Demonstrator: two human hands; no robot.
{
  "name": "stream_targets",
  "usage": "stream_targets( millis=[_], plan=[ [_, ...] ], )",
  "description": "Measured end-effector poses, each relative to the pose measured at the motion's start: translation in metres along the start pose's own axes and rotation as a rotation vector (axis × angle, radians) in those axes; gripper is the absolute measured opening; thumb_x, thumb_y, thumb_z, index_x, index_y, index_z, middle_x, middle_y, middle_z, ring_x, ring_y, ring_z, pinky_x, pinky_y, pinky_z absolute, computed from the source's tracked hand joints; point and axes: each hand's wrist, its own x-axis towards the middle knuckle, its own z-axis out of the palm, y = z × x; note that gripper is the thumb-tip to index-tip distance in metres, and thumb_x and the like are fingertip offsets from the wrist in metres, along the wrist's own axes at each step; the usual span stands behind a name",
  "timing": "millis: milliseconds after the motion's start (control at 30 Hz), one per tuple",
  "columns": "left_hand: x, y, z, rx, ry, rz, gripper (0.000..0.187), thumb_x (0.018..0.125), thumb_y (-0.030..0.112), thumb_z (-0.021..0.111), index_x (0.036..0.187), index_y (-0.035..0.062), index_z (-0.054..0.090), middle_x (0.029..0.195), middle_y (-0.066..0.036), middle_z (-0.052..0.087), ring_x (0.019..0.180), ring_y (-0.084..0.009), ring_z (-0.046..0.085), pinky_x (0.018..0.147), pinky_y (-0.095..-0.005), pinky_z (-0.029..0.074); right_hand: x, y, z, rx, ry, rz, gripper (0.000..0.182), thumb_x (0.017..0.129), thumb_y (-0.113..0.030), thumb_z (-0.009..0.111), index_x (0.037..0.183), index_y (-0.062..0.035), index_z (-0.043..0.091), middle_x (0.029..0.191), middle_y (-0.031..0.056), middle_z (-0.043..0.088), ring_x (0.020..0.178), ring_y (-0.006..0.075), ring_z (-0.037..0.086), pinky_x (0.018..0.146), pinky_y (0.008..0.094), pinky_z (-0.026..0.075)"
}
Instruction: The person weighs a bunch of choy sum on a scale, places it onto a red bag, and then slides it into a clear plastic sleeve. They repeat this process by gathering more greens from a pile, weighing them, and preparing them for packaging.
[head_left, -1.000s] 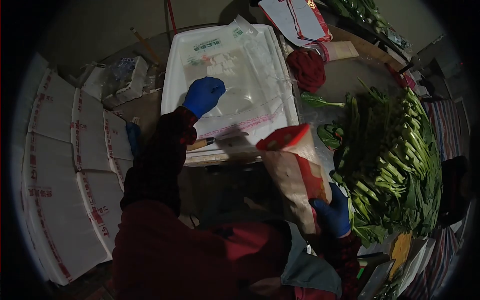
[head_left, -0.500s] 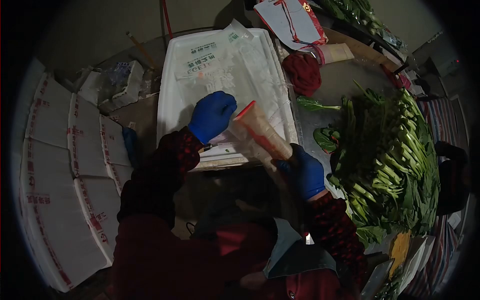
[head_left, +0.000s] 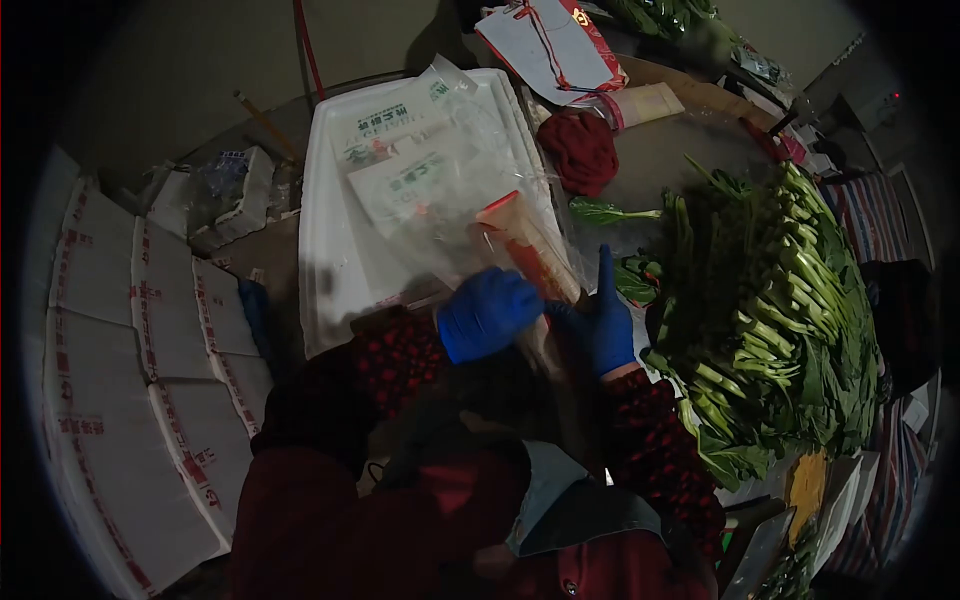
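Observation:
Both my hands wear blue gloves. My right hand [head_left: 598, 325] grips the lower end of a cone-shaped clear sleeve with a red rim [head_left: 525, 250], index finger pointing up. My left hand [head_left: 487, 313] is closed on a clear printed plastic bag [head_left: 430, 190], lifted off the white foam tray [head_left: 325, 260] and lying against the cone. A large heap of green leafy vegetables [head_left: 775, 310] lies just right of my right hand.
Stacks of white foam boxes with red tape [head_left: 130, 370] fill the left side. A red cloth [head_left: 583, 150] and a red-and-white bag [head_left: 545, 40] lie behind the tray. Loose leaves [head_left: 610, 212] rest between tray and greens. Striped fabric [head_left: 860, 220] sits at the far right.
My right hand brought the cone sleeve from the lower right up to the tray. My left hand left the tray's middle, came back toward me and pulled a clear bag up against the cone.

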Motion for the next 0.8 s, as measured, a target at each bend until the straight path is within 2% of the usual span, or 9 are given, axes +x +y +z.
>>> stream_targets(
  millis=[133, 200, 333, 400, 433, 500, 533, 667, 800],
  plan=[
    [-0.010, 0.020, -0.004, 0.019, -0.166, 0.100, 0.015, 0.067, 0.010, 0.060, 0.081, 0.0088, 0.056, 0.082, -0.003, 0.052, 0.075, -0.0233, 0.052, 0.066, -0.0358, 0.043, 0.011, 0.013, 0.007, 0.498, 0.159, -0.015, 0.059, 0.074, -0.023, 0.070, 0.122, 0.0001, 0.042, 0.090, 0.0154, 0.062, 0.079, 0.0212, 0.060, 0.066, 0.0323, 0.046],
    [-0.004, 0.017, -0.016, -0.146, 0.169, -0.249, 0.030, 0.068, 0.012, 0.065, 0.097, 0.0077, 0.056, 0.092, -0.007, 0.055, 0.085, -0.0256, 0.053, 0.074, -0.0321, 0.043, 0.005, 0.012, -0.006, 0.778, 0.145, 0.094, 0.033, 0.076, -0.014, 0.068, 0.098, 0.0034, 0.051, 0.091, 0.0079, 0.057, 0.081, 0.0119, 0.052, 0.070, 0.0269, 0.043],
    [0.015, 0.011, 0.004, -0.445, 0.601, -0.720, 0.050, 0.078, 0.016, 0.066, 0.122, 0.0050, 0.043, 0.103, -0.007, 0.054, 0.093, -0.0177, 0.051, 0.080, -0.0257, 0.040, -0.015, -0.008, -0.025, 0.932, 0.226, 0.073, 0.028, 0.076, -0.011, 0.067, 0.094, 0.0018, 0.050, 0.088, 0.0067, 0.057, 0.078, 0.0117, 0.052, 0.069, 0.0260, 0.044],
    [0.009, 0.004, 0.033, -1.501, 0.407, -1.183, 0.049, 0.081, 0.020, 0.065, 0.122, 0.0032, 0.044, 0.104, -0.003, 0.053, 0.092, -0.0130, 0.049, 0.081, -0.0244, 0.040, -0.024, -0.007, -0.028, 1.036, 0.211, 0.054, 0.035, 0.077, -0.009, 0.067, 0.106, 0.0018, 0.051, 0.096, 0.0078, 0.060, 0.082, 0.0143, 0.056, 0.074, 0.0263, 0.044],
    [0.013, 0.019, 0.036, -1.754, 0.151, -1.169, 0.051, 0.080, 0.022, 0.066, 0.122, 0.0027, 0.044, 0.105, -0.002, 0.053, 0.095, -0.0121, 0.050, 0.085, -0.0233, 0.039, -0.035, -0.024, -0.037, 1.004, 0.260, 0.040, 0.035, 0.078, -0.009, 0.066, 0.107, 0.0016, 0.052, 0.098, 0.0064, 0.060, 0.084, 0.0141, 0.057, 0.075, 0.0267, 0.044],
    [0.021, 0.061, 0.029, -1.691, 0.025, -1.008, 0.047, 0.082, 0.019, 0.063, 0.121, 0.0022, 0.045, 0.107, -0.004, 0.055, 0.096, -0.0139, 0.052, 0.083, -0.0270, 0.043, -0.046, -0.024, -0.054, 0.756, 0.363, -0.131, 0.038, 0.078, -0.011, 0.065, 0.111, 0.0019, 0.051, 0.099, 0.0060, 0.060, 0.087, 0.0153, 0.057, 0.077, 0.0275, 0.044],
    [0.030, 0.084, 0.023, -1.622, -0.067, -0.864, 0.042, 0.084, 0.017, 0.060, 0.120, 0.0016, 0.046, 0.109, -0.007, 0.056, 0.097, -0.0158, 0.055, 0.081, -0.0308, 0.047, -0.052, -0.013, -0.056, 1.125, 0.282, -0.017, 0.042, 0.078, -0.011, 0.064, 0.115, 0.0024, 0.049, 0.103, 0.0077, 0.059, 0.092, 0.0168, 0.056, 0.081, 0.0280, 0.043],
    [0.057, 0.113, 0.000, -1.687, -0.484, -0.694, 0.051, 0.078, 0.017, 0.069, 0.121, 0.0030, 0.045, 0.114, -0.006, 0.053, 0.104, -0.0136, 0.049, 0.088, -0.0283, 0.042, -0.104, 0.006, -0.086, 0.800, 0.583, -0.026, 0.042, 0.076, -0.012, 0.066, 0.112, 0.0015, 0.050, 0.105, 0.0099, 0.057, 0.094, 0.0154, 0.054, 0.082, 0.0282, 0.043],
    [0.070, 0.149, 0.006, -1.552, -0.800, -0.580, 0.057, 0.076, 0.011, 0.069, 0.125, 0.0031, 0.041, 0.118, -0.008, 0.052, 0.108, -0.0154, 0.049, 0.089, -0.0306, 0.043, -0.191, 0.040, -0.098, 0.600, 0.616, 0.149, 0.034, 0.070, -0.020, 0.069, 0.096, -0.0022, 0.058, 0.091, 0.0155, 0.059, 0.075, 0.0234, 0.060, 0.063, 0.0326, 0.048]
  ],
)
